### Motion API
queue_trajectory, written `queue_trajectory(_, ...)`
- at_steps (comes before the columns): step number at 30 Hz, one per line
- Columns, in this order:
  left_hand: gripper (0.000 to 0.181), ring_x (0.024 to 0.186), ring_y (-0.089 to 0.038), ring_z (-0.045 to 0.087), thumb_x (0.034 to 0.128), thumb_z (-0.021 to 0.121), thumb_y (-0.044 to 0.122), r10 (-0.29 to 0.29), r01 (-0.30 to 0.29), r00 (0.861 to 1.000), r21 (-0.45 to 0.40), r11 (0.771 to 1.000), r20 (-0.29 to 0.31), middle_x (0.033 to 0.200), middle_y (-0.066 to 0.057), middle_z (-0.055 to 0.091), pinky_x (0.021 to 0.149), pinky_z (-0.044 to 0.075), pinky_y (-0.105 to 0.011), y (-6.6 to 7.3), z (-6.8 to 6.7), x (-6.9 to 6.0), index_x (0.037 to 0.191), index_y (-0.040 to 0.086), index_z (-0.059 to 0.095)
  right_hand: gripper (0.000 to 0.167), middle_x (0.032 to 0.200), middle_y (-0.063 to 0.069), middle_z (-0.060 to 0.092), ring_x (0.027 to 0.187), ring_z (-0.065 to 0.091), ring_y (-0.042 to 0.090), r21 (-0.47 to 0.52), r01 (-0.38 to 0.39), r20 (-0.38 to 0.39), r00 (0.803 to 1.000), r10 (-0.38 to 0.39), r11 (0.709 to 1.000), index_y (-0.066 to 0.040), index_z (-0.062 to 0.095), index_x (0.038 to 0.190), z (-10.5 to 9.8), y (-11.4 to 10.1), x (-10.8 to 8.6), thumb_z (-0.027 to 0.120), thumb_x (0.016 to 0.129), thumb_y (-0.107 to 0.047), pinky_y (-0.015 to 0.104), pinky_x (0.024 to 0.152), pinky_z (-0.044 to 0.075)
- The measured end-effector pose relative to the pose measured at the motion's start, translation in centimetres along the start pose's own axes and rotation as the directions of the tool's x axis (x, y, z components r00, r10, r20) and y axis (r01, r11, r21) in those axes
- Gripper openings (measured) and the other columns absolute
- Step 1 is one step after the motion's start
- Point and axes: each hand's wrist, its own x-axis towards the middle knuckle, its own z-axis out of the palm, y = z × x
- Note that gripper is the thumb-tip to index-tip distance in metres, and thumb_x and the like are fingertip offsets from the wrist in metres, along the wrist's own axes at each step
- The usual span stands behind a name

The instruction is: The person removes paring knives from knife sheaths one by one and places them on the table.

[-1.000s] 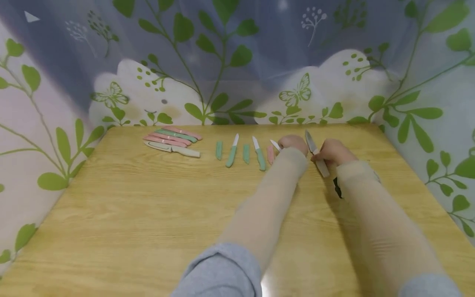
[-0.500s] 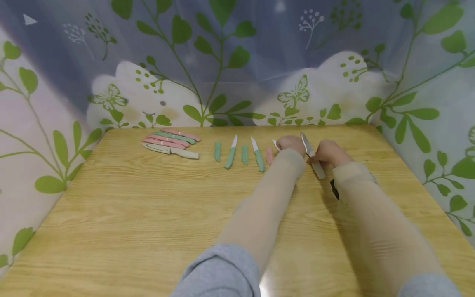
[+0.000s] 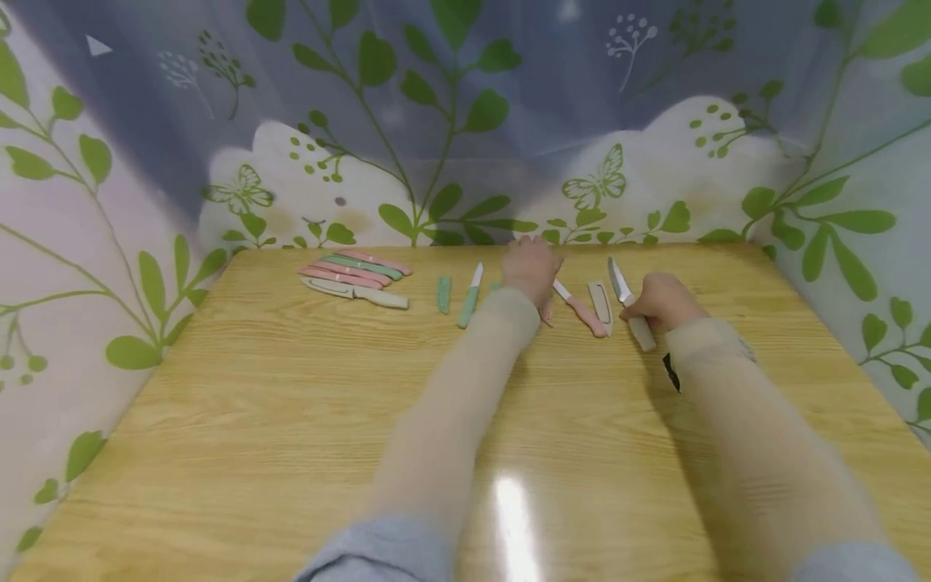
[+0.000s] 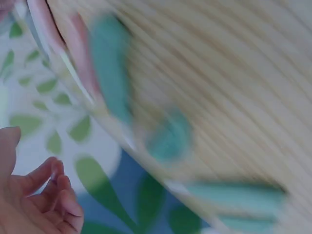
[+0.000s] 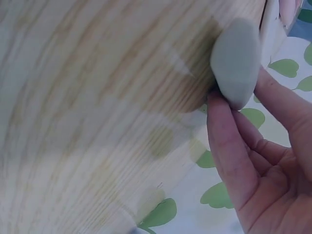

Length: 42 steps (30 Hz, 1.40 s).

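My right hand [image 3: 663, 303] pinches the cream-handled knife [image 3: 640, 333] by its handle, with my thumb on one side and my fingers on the other. I think that is a safe way to hold it, because the bare blade points away from me, toward the leafy cloth [image 3: 640, 178]. I can't tell if the knife touches the table [image 3: 291, 444].

My left hand [image 3: 529, 271] is near the back of the table. Its fingers bend softly, with a gap by the thumb, and I see nothing in them. It hides part of the row, and its close-up is blurry.

The cream cover [image 3: 600, 307] lies just left of the cream-handled knife. The pink knife [image 3: 582, 313] comes next, with the pink cover [image 3: 546, 315] partly under my left hand. Farther left, the green cover [image 3: 444, 295] sits beside the green knife [image 3: 471, 299]. Each cover is next to its own color, maybe so the pairs are easy to see.

Well to the left, the covered knives [image 3: 349, 276] lie close together, probably so they don't mix with the bare ones.
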Motion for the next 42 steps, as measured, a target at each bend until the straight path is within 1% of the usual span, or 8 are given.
queue_trajectory(3, 0.055, 0.115, -0.02, 0.051, 0.1022, 0.029, 0.053, -0.058, 0.053, 0.995, -0.053, 0.997, -0.086, 0.125, -0.005, 0.054, 0.095, 0.047, -0.032, -3.2, 0.7, -0.6, 0.132, 0.011, 0.05, 0.029, 0.058, 0.004, 0.049, 0.048, 0.045, 0.011, -0.006, -0.012, 0.005, 1.0, 0.012, 1.0, 0.005, 0.054, 0.077, -0.2, 0.1, 0.0, 0.073, 0.083, -0.016, 0.023, 0.049, 0.042)
queue_trajectory(8, 0.06, 0.127, -0.03, 0.044, 0.1001, 0.041, 0.052, -0.128, 0.086, 0.976, -0.227, 0.97, -0.178, 0.136, -0.015, 0.046, 0.104, 0.042, -0.042, -8.8, 2.5, -1.4, 0.143, 0.009, 0.04, 0.03, 0.053, 0.001, 0.044, 0.045, 0.041, 0.01, -0.036, -0.023, 0.011, 1.0, 0.024, 0.999, 0.003, 0.054, 0.074, -0.5, 0.3, 0.1, 0.074, 0.084, -0.017, 0.023, 0.047, 0.039)
queue_trajectory(15, 0.072, 0.147, -0.042, 0.007, 0.1017, 0.036, 0.052, -0.086, 0.085, 0.996, -0.319, 0.944, 0.01, 0.161, -0.021, 0.006, 0.114, 0.019, -0.062, -16.6, 3.3, -4.6, 0.157, 0.019, 0.004, 0.03, 0.052, 0.0, 0.043, 0.045, 0.041, 0.009, -0.046, -0.021, 0.032, 0.999, 0.023, 0.999, 0.003, 0.053, 0.075, -0.7, -0.3, 0.1, 0.071, 0.086, -0.018, 0.024, 0.048, 0.039)
queue_trajectory(19, 0.072, 0.146, -0.047, -0.007, 0.102, 0.03, 0.055, -0.071, 0.1, 0.992, -0.315, 0.944, 0.102, 0.161, -0.019, -0.011, 0.109, 0.013, -0.072, -21.2, 4.5, -6.2, 0.157, 0.022, -0.004, 0.029, 0.06, 0.004, 0.042, 0.049, 0.042, 0.011, -0.006, -0.023, 0.039, 0.999, 0.023, 1.0, 0.003, 0.048, 0.08, -0.6, -0.2, 0.1, 0.07, 0.087, -0.015, 0.025, 0.05, 0.04)
queue_trajectory(25, 0.083, 0.144, -0.048, -0.013, 0.0993, 0.037, 0.058, -0.088, 0.162, 0.976, -0.39, 0.907, 0.201, 0.159, -0.021, -0.018, 0.109, 0.0, -0.073, -27.1, 6.5, -8.8, 0.156, 0.017, -0.009, 0.031, 0.059, 0.005, 0.046, 0.048, 0.044, 0.011, -0.052, -0.019, 0.038, 0.999, 0.021, 0.998, 0.003, 0.048, 0.079, -0.6, -0.3, 0.1, 0.07, 0.087, -0.017, 0.024, 0.049, 0.041)
queue_trajectory(32, 0.088, 0.144, -0.046, -0.016, 0.1001, 0.042, 0.051, -0.102, 0.23, 0.946, -0.413, 0.881, 0.308, 0.158, -0.022, -0.019, 0.109, -0.003, -0.072, -30.3, 7.2, -11.8, 0.154, 0.008, -0.012, 0.033, 0.061, 0.007, 0.051, 0.05, 0.049, 0.013, -0.068, -0.007, 0.049, 0.999, 0.011, 0.998, 0.004, 0.052, 0.079, -0.2, 0.4, 1.1, 0.074, 0.084, -0.02, 0.026, 0.05, 0.043)
queue_trajectory(36, 0.083, 0.145, -0.044, -0.014, 0.102, 0.04, 0.048, -0.083, 0.228, 0.938, -0.42, 0.878, 0.337, 0.159, -0.022, -0.014, 0.11, -0.003, -0.07, -30.6, 7.7, -11.9, 0.154, 0.008, -0.011, 0.032, 0.062, 0.008, 0.053, 0.051, 0.051, 0.015, -0.076, -0.008, 0.051, 0.999, 0.011, 0.997, 0.004, 0.053, 0.079, -0.2, 0.8, 1.2, 0.074, 0.084, -0.02, 0.026, 0.051, 0.044)
queue_trajectory(42, 0.072, 0.146, -0.044, -0.008, 0.1043, 0.034, 0.044, -0.071, 0.214, 0.927, -0.364, 0.906, 0.368, 0.16, -0.021, -0.007, 0.11, 0.002, -0.071, -30.6, 8.3, -11.6, 0.156, 0.009, -0.001, 0.032, 0.065, 0.01, 0.056, 0.054, 0.053, 0.015, -0.069, 0.002, 0.068, 0.998, 0.002, 0.998, 0.007, 0.053, 0.084, -0.1, -0.2, 0.7, 0.07, 0.087, -0.02, 0.027, 0.052, 0.046)
